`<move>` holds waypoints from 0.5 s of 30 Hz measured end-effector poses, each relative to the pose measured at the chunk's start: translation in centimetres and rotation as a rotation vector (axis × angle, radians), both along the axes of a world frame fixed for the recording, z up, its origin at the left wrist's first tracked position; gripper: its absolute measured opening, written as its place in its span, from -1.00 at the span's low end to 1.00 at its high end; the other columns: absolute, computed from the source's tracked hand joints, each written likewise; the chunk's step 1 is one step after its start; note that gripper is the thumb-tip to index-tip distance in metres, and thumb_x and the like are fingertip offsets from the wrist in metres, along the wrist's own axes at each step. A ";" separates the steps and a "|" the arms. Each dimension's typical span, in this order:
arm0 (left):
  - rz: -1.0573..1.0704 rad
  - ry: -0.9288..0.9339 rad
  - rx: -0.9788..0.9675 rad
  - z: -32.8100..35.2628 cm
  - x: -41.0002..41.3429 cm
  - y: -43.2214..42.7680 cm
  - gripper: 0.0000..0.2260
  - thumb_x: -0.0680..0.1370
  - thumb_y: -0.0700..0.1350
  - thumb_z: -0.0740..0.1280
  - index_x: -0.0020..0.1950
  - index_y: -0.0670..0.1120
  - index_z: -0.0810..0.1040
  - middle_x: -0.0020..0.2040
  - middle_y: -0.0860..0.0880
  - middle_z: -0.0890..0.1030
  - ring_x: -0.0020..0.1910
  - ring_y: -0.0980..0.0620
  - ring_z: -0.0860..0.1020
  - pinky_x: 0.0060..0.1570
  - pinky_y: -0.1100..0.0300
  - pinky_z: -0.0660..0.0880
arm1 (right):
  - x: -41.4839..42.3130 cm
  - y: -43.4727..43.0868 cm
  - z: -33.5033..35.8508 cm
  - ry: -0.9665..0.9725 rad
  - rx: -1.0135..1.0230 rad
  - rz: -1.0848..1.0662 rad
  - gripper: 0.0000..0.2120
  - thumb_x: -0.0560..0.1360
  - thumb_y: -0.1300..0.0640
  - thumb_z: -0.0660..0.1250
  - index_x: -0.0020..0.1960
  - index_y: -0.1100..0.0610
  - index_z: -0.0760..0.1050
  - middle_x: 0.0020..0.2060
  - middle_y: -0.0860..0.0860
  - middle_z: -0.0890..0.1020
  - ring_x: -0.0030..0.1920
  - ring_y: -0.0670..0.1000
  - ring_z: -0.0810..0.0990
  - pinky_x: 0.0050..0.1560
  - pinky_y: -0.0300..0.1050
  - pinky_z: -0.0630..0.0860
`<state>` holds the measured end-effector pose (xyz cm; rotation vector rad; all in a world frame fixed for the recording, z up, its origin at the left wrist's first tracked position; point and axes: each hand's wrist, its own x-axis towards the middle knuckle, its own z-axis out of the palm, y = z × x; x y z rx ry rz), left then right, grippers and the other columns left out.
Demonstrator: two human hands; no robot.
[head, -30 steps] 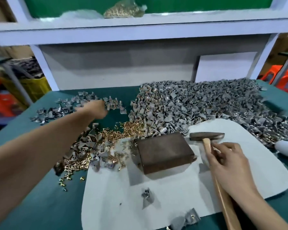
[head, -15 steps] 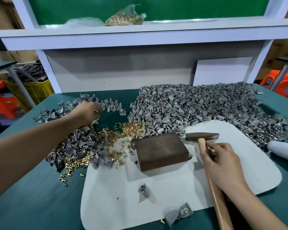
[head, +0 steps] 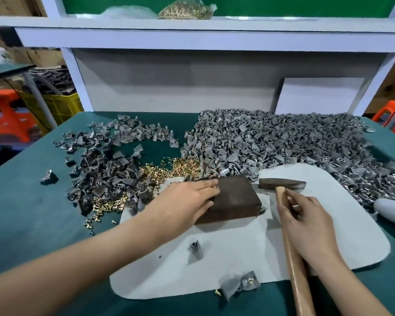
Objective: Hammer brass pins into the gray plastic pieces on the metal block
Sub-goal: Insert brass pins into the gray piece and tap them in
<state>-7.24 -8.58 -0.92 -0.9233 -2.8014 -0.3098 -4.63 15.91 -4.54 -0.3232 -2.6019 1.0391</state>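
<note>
Where the white mat (head: 237, 254) reaches the near edge of the bench (head: 32, 220), a pair of gray plastic pieces (head: 240, 285) lies loose, one showing a brass head. A single piece stands further in.

The right hand (head: 306, 217) has its fingers curled round the wooden handle of the hammer (head: 281, 184), close under the head. The head rests on the mat just beside the metal block (head: 237, 199). The left hand (head: 187, 201) lies flat, fingers straight, over the block's left edge; whether anything sits beneath them cannot be told.

Judgement on handling:
- **Block:** heavy and rigid, unlikely to shift.
- **Pieces:** light, stiff and irregular, liable to skate or tip under a blow. They are best steadied by the broad flank, fingers clear of the pin.
- **Pins:** the brass pins (head: 155, 172), heaped just left of and behind the block, look tiny, smooth and prone to roll. Pinch them by the shank.

Beyond, the main heap of gray pieces covers the far bench.

Containers:
- A clear bag (head: 183, 10) on the shelf (head: 283, 26) holds brass-coloured pins.
- A yellow basket (head: 55, 106) past the bench's left side holds dark material, not identifiable.
</note>
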 end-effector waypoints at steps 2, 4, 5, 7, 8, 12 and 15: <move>-0.057 -0.071 0.067 -0.1 0.6 -1.2 -0.57 0.64 0.06 0.14 0.52 0.16 0.22 0.54 0.27 0.10 0.44 0.22 0.26 0.42 0.32 0.05 | 0.1 0.0 0.1 -0.016 0.015 0.004 -0.59 0.51 0.13 0.33 0.35 0.13 0.47 0.07 0.12 0.53 0.12 0.17 0.51 0.23 0.05 0.41; 0.001 -0.065 0.193 -0.1 0.2 -2.8 -0.56 0.63 0.06 0.14 0.52 0.21 0.19 0.53 0.30 0.12 0.41 0.28 0.25 0.43 0.33 0.04 | 0.2 0.0 0.1 -0.030 0.021 0.004 -0.59 0.51 0.13 0.33 0.35 0.13 0.47 0.08 0.12 0.53 0.12 0.18 0.50 0.21 0.06 0.42; 0.079 -0.014 0.273 -0.3 -0.4 -3.8 -0.59 0.63 0.01 0.17 0.49 0.17 0.27 0.50 0.22 0.25 0.34 0.23 0.36 0.42 0.28 0.17 | 0.2 -0.1 0.1 -0.033 0.017 0.006 -0.59 0.51 0.13 0.33 0.35 0.13 0.47 0.08 0.13 0.52 0.12 0.18 0.50 0.21 0.06 0.42; 0.233 0.008 0.279 -0.5 -2.0 -5.6 -0.67 0.63 -0.11 0.22 0.40 0.03 0.43 0.35 0.03 0.48 0.18 0.07 0.53 0.30 0.21 0.36 | 0.3 -0.1 0.1 -0.039 -0.005 0.004 -0.59 0.51 0.14 0.33 0.35 0.13 0.47 0.09 0.13 0.52 0.13 0.18 0.50 0.21 0.06 0.42; 0.260 -0.060 0.188 -0.8 -2.5 -6.2 -0.70 0.63 -0.12 0.23 0.37 -0.02 0.47 0.31 0.00 0.50 0.18 0.03 0.53 0.27 0.25 0.35 | 0.3 -0.1 0.1 -0.041 -0.018 0.000 -0.59 0.51 0.14 0.33 0.35 0.14 0.47 0.10 0.13 0.52 0.14 0.17 0.50 0.22 0.06 0.42; 0.170 -0.191 -0.024 -1.8 -3.3 -7.3 -0.81 0.59 -0.10 0.29 0.17 -0.06 0.59 0.10 0.06 0.52 0.06 0.07 0.52 0.21 0.21 0.46 | 0.2 -0.3 0.1 -0.045 -0.001 -0.005 -0.59 0.51 0.15 0.34 0.35 0.15 0.47 0.11 0.14 0.52 0.14 0.19 0.51 0.22 0.06 0.42; 0.079 -0.165 -0.095 -1.3 -3.7 -7.2 -0.90 0.58 -0.15 0.32 0.05 -0.07 0.61 -0.04 0.12 0.48 -0.07 0.14 0.49 0.08 0.22 0.49 | 0.1 -0.3 0.1 -0.046 -0.009 -0.005 -0.61 0.51 0.16 0.34 0.33 0.16 0.48 0.12 0.14 0.52 0.13 0.19 0.51 0.23 0.07 0.42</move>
